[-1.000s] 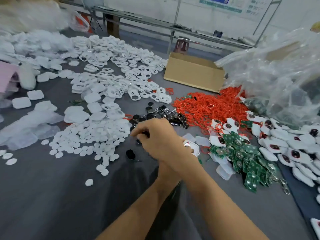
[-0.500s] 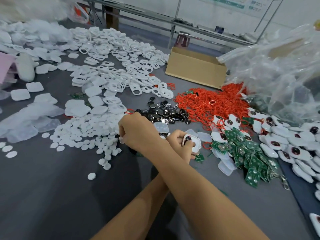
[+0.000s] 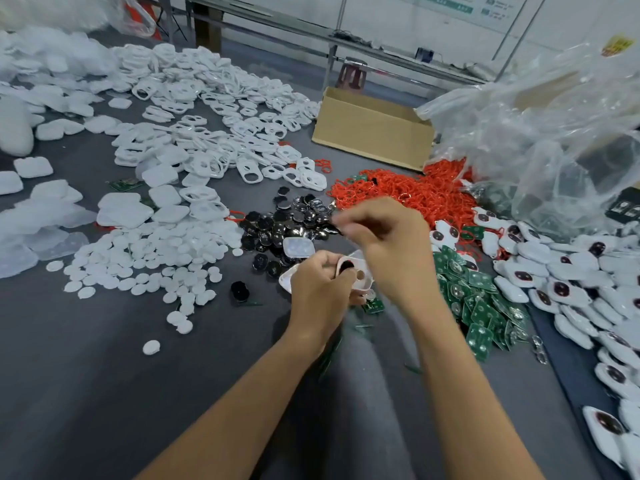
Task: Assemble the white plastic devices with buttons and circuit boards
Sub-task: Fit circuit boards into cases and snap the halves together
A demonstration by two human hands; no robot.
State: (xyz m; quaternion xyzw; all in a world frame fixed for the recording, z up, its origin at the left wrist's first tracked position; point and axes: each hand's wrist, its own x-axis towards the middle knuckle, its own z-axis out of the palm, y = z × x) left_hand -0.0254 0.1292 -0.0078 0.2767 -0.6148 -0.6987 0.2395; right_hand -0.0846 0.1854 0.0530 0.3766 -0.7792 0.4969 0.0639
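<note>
My left hand (image 3: 317, 289) grips a white plastic shell (image 3: 358, 270) near the table's middle; a black button sits in one of the shell's holes. My right hand (image 3: 388, 244) hovers just above and right of it. Its fingertips, blurred by motion, are drawn together in a pinch on a small dark part beside the pile of black buttons (image 3: 291, 223). Green circuit boards (image 3: 478, 299) lie heaped to the right of my hands. White round discs (image 3: 138, 261) are spread to the left, and open white shells with holes (image 3: 214, 147) beyond them.
Red rubber rings (image 3: 408, 192) are piled behind the buttons. A cardboard box (image 3: 370, 129) and clear plastic bags (image 3: 540, 133) stand at the back right. Assembled white devices (image 3: 571, 289) crowd the right edge. A loose black button (image 3: 239, 291) lies left of my hands.
My right arm was crossed over the left, reaching toward the white discs; it has swung back right and now sits above the shell. My left hand has kept its hold on the shell.
</note>
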